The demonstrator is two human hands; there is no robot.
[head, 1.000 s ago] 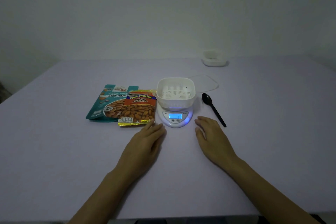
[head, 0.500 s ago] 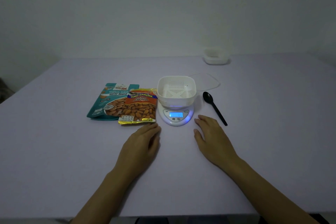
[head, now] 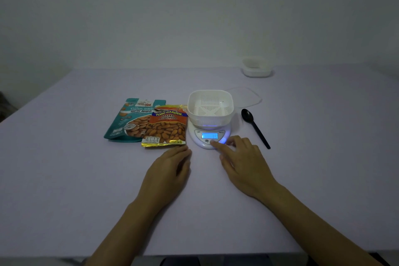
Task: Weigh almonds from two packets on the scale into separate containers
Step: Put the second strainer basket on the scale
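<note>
Head view: the right hand reaches forward with its index finger straight. The tip rests on the front of the lit kitchen scale, by the buttons under the display, probably to zero it. Its other fingers are loosely bent and hold nothing. The left hand lies flat and relaxed on the surface, gripping nothing.

Just beyond the left fingers, almost touching them, lies the salted almonds packet, its long axis running away from the person. It overlaps the teal roasted almonds packet, further left. The left hand is therefore nearer to both packets.

The white slotted basket sits on the scale beyond the right fingers and looks empty. A black spoon lies right of those fingers and a clear lid behind the basket. A second white container stands far beyond, its contents unseen.
</note>
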